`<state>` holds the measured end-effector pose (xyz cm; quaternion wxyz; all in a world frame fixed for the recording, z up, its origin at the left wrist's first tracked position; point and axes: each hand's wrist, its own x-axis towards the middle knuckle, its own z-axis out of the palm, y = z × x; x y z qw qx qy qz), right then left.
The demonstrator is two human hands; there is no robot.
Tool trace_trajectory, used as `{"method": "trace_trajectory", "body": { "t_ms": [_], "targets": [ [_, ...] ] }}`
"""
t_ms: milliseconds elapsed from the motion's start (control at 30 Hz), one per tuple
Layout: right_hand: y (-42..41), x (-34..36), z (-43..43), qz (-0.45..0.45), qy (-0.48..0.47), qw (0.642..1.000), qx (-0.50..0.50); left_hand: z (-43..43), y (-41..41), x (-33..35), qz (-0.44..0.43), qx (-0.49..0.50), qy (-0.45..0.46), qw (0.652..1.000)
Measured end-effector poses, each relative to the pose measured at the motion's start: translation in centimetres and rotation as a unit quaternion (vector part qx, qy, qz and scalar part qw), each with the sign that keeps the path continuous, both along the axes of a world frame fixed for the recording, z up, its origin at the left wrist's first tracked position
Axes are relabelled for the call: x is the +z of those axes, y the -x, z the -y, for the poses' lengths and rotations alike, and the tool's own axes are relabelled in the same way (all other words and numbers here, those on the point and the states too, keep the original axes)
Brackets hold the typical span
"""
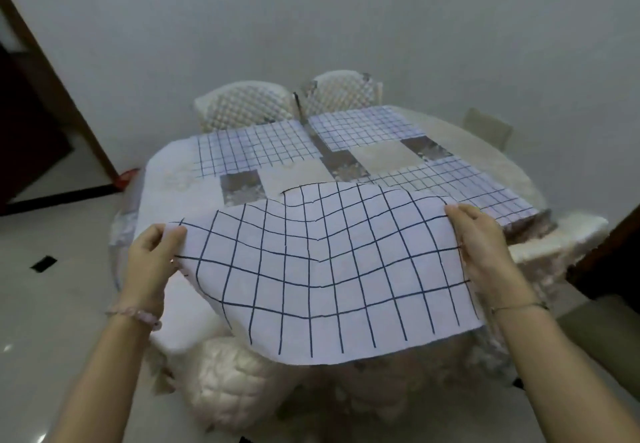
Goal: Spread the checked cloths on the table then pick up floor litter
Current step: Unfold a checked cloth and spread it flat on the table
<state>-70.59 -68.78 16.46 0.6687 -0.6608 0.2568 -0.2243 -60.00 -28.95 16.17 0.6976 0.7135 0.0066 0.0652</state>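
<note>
Cloth (329,269) | left hand (152,255), right hand (481,245) pinch sides | table (166,179) front hidden

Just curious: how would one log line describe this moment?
checked cloth held over table | left hand grips edge | right hand grips edge

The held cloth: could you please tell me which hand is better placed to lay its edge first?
Probably left: the left hand pinches the cloth over bare table, while the right hand holds it close to a laid cloth.
</note>
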Motion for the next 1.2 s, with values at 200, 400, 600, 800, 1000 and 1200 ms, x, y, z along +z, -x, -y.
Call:
{"method": "trace_trajectory", "body": {
  "t_ms": [200, 400, 600, 800, 1000, 1200],
  "targets": [
    [-10.1, -4.3, -1.0, -0.078, 0.015, 0.995, 0.057, -3.8, -5.7, -4.7, -0.051, 0.087, -0.046, 0.994],
    [-18.3, -8.6, -1.9, -0.162, 0.032, 0.982, 0.097, -6.2, -9.9, -10.5, -0.152, 0.087, -0.109, 0.979],
    [-22.3, -12.3, -1.9, -0.241, 0.055, 0.964, 0.1, -6.1, -12.7, -13.7, -0.222, 0.095, -0.156, 0.958],
    [-23.2, -15.1, -1.5, -0.312, 0.078, 0.939, 0.126, -6.3, -13.5, -16.9, -0.292, 0.113, -0.192, 0.93],
    [-23.5, -15.8, -1.1, -0.326, 0.162, 0.924, 0.116, -5.4, -13.8, -17.8, -0.302, 0.124, -0.286, 0.901],
    [-24.1, -15.3, -0.6, -0.345, 0.206, 0.911, 0.095, -3.9, -13.0, -17.5, -0.305, 0.154, -0.367, 0.865]
  ]
}}
